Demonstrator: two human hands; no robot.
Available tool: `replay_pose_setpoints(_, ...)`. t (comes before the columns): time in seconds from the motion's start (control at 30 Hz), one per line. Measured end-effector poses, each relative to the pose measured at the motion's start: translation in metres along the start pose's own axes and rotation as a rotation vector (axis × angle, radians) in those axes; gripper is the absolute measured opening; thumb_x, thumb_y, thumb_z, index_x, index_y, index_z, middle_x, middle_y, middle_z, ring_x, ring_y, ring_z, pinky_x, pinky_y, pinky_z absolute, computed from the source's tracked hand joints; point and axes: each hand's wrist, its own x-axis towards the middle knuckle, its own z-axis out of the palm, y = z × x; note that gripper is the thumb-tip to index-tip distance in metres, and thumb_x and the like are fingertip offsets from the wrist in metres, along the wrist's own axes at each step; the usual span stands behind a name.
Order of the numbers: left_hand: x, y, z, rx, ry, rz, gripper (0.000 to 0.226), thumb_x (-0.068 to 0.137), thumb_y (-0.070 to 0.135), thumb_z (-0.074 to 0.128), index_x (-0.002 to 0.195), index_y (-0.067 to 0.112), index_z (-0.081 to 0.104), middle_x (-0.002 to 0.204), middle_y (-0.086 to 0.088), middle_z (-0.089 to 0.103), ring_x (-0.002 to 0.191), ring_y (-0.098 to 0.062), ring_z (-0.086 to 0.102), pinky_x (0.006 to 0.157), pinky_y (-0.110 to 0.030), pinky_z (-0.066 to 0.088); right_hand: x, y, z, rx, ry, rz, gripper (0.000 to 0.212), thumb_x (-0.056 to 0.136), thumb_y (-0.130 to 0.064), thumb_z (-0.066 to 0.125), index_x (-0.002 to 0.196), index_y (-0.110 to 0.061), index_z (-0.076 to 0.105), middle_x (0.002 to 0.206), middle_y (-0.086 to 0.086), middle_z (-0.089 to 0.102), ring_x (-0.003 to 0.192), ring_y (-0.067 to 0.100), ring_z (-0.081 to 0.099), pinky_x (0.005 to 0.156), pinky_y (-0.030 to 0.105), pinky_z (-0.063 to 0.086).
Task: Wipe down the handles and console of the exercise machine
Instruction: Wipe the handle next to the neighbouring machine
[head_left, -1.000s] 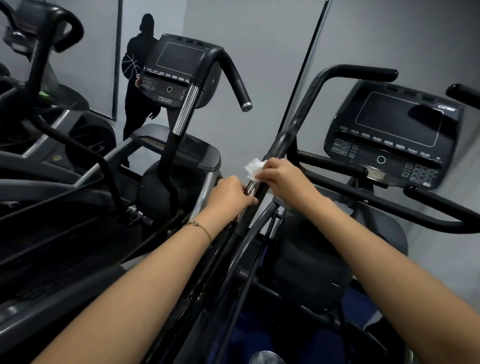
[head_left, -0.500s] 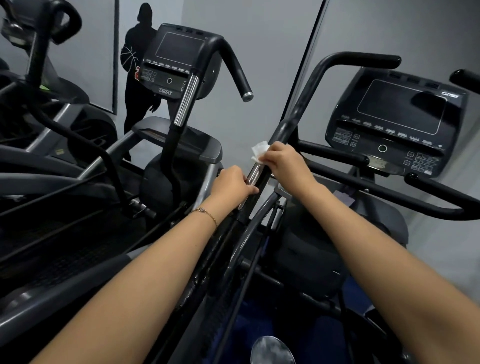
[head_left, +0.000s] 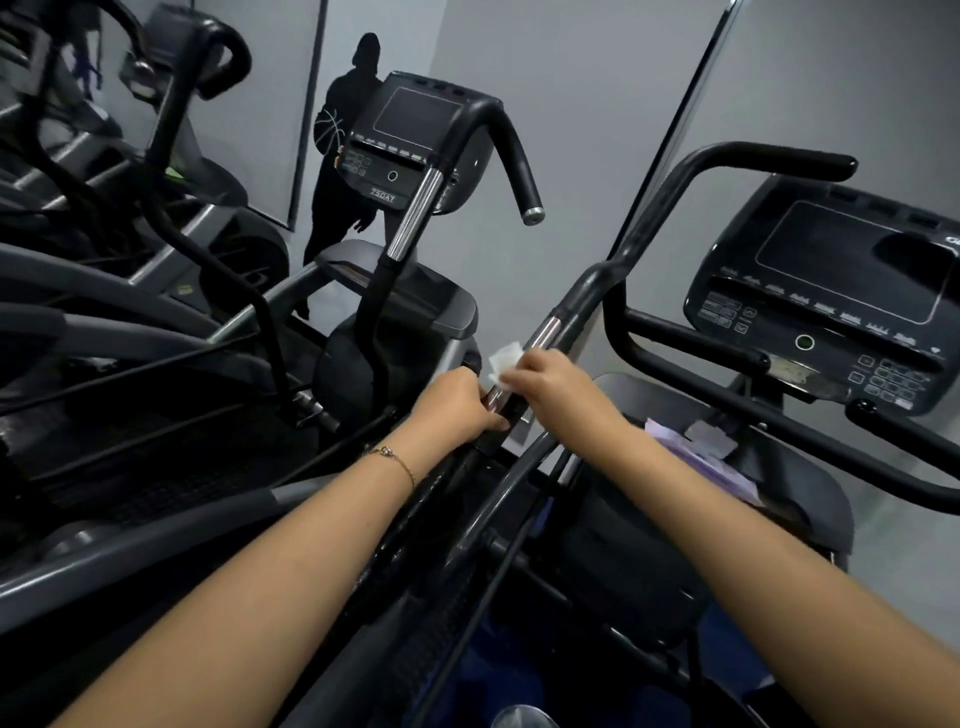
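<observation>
While the left grip (head_left: 457, 405) clasps the handle (head_left: 649, 223) at frame centre, the right grip (head_left: 558, 387) pinches a small wipe (head_left: 505, 360) against its chrome section. Risk: the loosely bunched wipe may slip off the smooth tube. The console (head_left: 831, 291), at right, appears not yet wiped.

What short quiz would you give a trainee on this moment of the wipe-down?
1. True or false: the right hand holds the white wipe against the handle.
2. The left hand is: A gripping the handle below the wipe; B holding a spray bottle; C hanging free.
3. Fill in: the console lies to the ____ of the handle being wiped.
Key: 1 true; 2 A; 3 right.
</observation>
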Motion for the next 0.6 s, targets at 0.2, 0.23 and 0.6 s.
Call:
replay_pose_setpoints(0.2,-0.005,0.001,0.006,-0.002,0.055,-0.037,0.028,0.079,0.031,0.073,0.089,0.006,0.067,0.08,-0.004,0.065,0.076,-0.019,0.062,0.068,-0.028,0.048,0.001,0.036,-0.01,-0.054,-0.009,0.033,0.04,0.093,-0.007,0.048,0.131,-0.017,0.046,0.113,0.009,0.05,0.102,0.025,0.051,0.082,0.035,0.048)
replay_pose_setpoints(0.23,-0.006,0.001,0.007,0.001,0.062,-0.037,0.029,0.079,0.031,0.073,0.091,0.006,0.068,0.085,-0.006,0.067,0.081,-0.02,0.065,0.071,-0.029,0.049,0.002,0.034,-0.011,-0.043,-0.013,0.064,0.038,0.093,-0.006,0.046,0.13,-0.016,0.047,0.113,0.01,0.049,0.104,0.026,0.049,0.083,0.035,0.047)
replay_pose_setpoints(0.6,-0.022,-0.017,0.008,0.054,0.055,-0.002,0.032,0.079,0.03,0.073,0.099,0.006,0.069,0.096,-0.006,0.07,0.091,-0.021,0.066,0.083,-0.035,0.054,0.001,0.002,-0.007,-0.172,-0.081,0.105,0.05,0.088,0.005,0.045,0.135,-0.012,0.043,0.119,0.012,0.044,0.11,0.028,0.041,0.08,0.032,0.041)
